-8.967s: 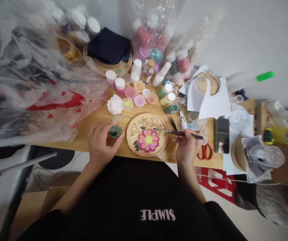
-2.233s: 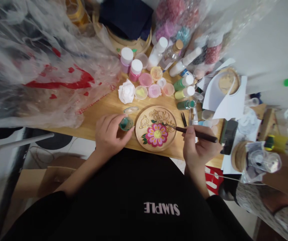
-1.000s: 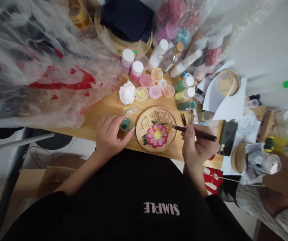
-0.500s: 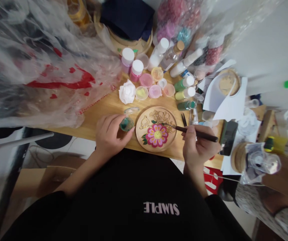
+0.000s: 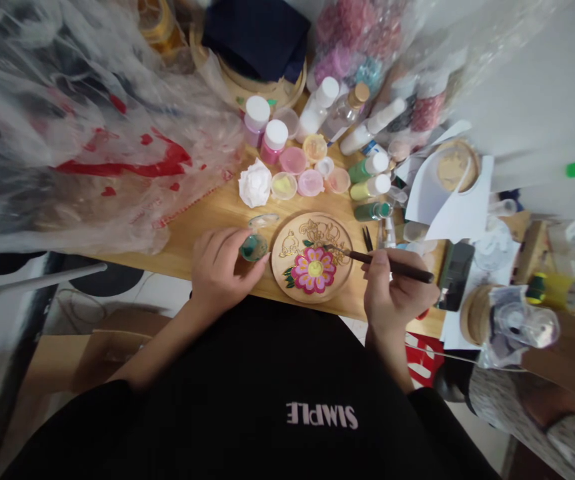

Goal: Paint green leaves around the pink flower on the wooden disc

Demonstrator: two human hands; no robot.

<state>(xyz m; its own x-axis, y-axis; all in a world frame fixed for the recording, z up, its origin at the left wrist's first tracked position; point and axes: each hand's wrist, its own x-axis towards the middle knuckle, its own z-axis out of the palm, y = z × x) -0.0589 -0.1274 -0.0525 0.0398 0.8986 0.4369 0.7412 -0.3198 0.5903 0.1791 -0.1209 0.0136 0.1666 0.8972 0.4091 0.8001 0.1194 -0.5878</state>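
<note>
Between my hands a round wooden plaque lies on the table, with a pink flower, green leaves and gold outlines on it. My right hand is closed around a dark-handled paintbrush. The brush tip meets the plaque just above the flower, by a small green leaf. On the left, my left hand grips a small cup of green paint between thumb and fingers, beside the plaque's left edge. A clear lid lies right behind the cup.
Behind the plaque stand several small paint cups, a crumpled white tissue and green paint bottles. Black tweezers lie near my right hand. Clear plastic bags cover the left; a dark phone-like object sits at right.
The brush tip has shifted very slightly to the left over the plaque. My left hand keeps its hold on the paint cup, and the view has barely moved.
</note>
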